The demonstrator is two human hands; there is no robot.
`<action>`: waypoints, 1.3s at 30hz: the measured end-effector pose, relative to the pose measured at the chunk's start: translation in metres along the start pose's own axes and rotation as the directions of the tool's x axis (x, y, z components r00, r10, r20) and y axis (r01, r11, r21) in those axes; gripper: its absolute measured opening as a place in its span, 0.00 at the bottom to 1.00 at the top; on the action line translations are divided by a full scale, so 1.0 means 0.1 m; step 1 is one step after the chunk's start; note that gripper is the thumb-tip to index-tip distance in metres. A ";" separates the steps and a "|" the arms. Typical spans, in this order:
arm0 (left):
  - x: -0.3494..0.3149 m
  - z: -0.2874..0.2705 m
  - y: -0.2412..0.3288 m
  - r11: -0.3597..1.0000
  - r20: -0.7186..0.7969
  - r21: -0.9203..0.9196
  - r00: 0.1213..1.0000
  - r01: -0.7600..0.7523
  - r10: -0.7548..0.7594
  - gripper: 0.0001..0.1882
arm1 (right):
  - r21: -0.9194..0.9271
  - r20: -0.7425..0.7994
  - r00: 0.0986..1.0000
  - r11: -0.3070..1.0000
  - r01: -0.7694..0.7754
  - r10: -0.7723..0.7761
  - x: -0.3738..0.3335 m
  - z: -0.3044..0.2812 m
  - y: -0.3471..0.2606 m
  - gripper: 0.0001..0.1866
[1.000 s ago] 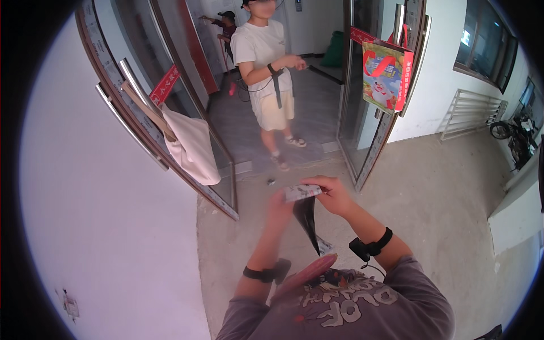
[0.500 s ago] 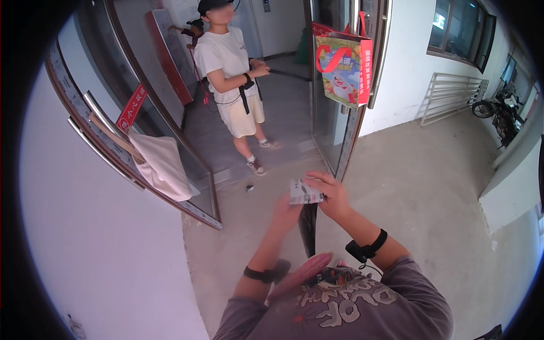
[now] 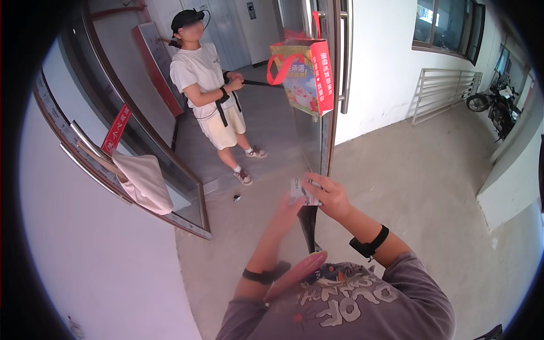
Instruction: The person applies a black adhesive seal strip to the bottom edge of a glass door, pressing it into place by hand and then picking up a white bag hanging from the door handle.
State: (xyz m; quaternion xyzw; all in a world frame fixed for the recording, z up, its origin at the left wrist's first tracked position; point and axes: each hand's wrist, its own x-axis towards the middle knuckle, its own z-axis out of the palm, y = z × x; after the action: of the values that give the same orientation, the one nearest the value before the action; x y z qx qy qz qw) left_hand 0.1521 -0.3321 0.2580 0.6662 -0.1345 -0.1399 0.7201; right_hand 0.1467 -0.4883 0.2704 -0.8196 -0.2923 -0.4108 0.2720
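View's swung R in the last sec: brown-framed glass door (image 3: 146, 146), co-worker in white tee & black cap (image 3: 195, 68) and door bags now sit further L in view. Co-worker stands inside the doorway, own hands together near waist, well apart from the wearer's.

Wearer's R hand (image 3: 330, 198): fingers bent over upper-R part of a flat white rectangular pack w/ dark & pink print (image 3: 297, 192), gripping it. L hand (image 3: 288, 214) is at the pack's lower-L edge, blurred; can't tell if its fingers are closed on it. Pack's in front of chest, w/ a glossy black tapering strip (image 3: 307, 226) hanging just below; can't tell if attached. Vs 1 sec ago, printed face is turned more to the camera & R fingers lie further over it, so the pack's what's being handled rn.

Writing: glossy red-and-multicolour gift bag (image 3: 305, 79) has white characters on its red side + cartoon animal on front; grey tee (image 3: 362, 300) has big pale letters; red door sticker (image 3: 117, 129) has white characters; pack's print is small, part-covered.
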 end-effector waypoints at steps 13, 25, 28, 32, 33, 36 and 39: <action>0.26 0.40 -0.21 0.940 -0.273 -0.327 0.962 -0.097 0.004 0.12 | 0.615 0.607 0.629 0.215 -0.759 0.485 -0.39 -0.09 0.49 0.10; 0.22 0.39 -0.40 0.958 -0.231 0.269 0.959 -0.100 0.165 0.09 | 0.504 0.583 0.630 0.380 -0.776 0.514 -0.27 -0.32 0.48 0.05; 0.14 0.53 -0.22 0.972 -0.148 0.224 0.983 -0.076 0.111 0.10 | 0.492 0.410 0.781 0.607 -0.624 0.471 -0.52 -0.18 0.61 0.05; -0.04 0.55 -0.01 0.984 -0.064 -0.028 0.982 0.174 -0.176 0.10 | 0.524 0.252 0.908 0.742 -0.418 0.333 -0.41 -0.36 0.42 0.11; -0.06 0.54 -0.06 0.981 -0.089 -0.023 0.977 0.192 -0.193 0.11 | 0.494 0.230 0.933 0.793 -0.357 0.277 -0.42 -0.39 0.42 0.13; -0.11 0.43 -0.29 0.972 0.037 -0.212 0.995 0.101 -0.096 0.13 | 0.316 0.261 0.952 0.918 -0.240 0.159 -0.40 -0.43 0.32 0.17; -0.10 0.52 -0.30 0.935 0.048 -0.331 0.992 0.128 -0.118 0.14 | 0.269 0.224 0.965 0.943 -0.198 0.139 -0.52 -0.39 0.35 0.18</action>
State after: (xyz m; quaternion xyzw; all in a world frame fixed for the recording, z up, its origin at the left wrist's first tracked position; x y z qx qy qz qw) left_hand 0.1229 -0.3781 0.2323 0.5399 -0.0769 -0.2145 0.8103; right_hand 0.1255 -0.5521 0.2395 -0.8305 -0.3039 -0.2536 0.3919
